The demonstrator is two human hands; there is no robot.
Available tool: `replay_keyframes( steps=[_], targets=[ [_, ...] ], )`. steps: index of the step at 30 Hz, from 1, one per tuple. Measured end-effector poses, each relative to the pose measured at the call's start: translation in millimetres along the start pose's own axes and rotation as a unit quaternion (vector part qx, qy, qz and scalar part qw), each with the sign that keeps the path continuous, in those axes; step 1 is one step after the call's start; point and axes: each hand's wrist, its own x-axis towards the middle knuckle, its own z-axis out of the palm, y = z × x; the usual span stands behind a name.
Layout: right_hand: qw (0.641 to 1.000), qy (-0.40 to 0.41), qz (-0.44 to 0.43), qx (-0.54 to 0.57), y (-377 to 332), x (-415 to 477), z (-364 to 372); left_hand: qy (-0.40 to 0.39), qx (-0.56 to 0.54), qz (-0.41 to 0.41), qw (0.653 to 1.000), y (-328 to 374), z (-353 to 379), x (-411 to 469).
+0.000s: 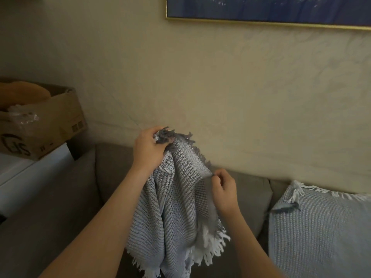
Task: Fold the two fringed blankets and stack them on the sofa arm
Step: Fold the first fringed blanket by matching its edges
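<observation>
First blanket (176, 207) hanging mid-frame, gripped at dark-fringed corner by left hand (149, 149), edge pinched by right hand (223, 189). Folding just begun; matching corners likely needed next. Second blanket (321, 233) at 4 o'clock on sofa (112, 169). Cardboard box (40, 121) at 10 o'clock, no obstruction.

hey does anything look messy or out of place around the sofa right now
Mostly unfinished folding. The grey-blue striped fringed blanket hangs bunched from the left hand, with the right hand pinching its edge. The pale blue waffle-weave fringed blanket lies unfolded over the grey sofa, one corner flipped over.
</observation>
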Motion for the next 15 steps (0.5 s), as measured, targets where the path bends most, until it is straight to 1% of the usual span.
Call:
replay_keyframes(
  steps=[5, 7, 9, 10, 12, 13, 15],
  targets=[
    [0.998, -0.055, 0.026, 0.020, 1, -10, 11, -0.016, 0.023, 0.014, 1.000, 8, 0, -1],
    [0.993, -0.110, 0.027, 0.036, 1, -14, 10, -0.024, 0.029, 0.017, 0.999, 9, -2, 2],
    [0.980, -0.192, 0.052, 0.016, 2, -15, 4, -0.033, 0.022, 0.022, 0.999, 13, -3, 2],
    [0.966, -0.246, 0.074, -0.003, 7, -14, 0, -0.040, 0.019, 0.027, 0.999, 15, -4, 1],
    [0.924, -0.352, 0.128, -0.075, 19, -12, -9, -0.041, 0.015, 0.027, 0.999, 16, -6, 0],
    [0.902, -0.383, 0.146, -0.134, 25, -11, -14, -0.041, 0.014, 0.025, 0.999, 15, -6, 0],
    [0.872, -0.413, 0.172, -0.199, 41, -8, -21, -0.041, 0.012, 0.024, 0.999, 17, -9, 1]
  ],
)
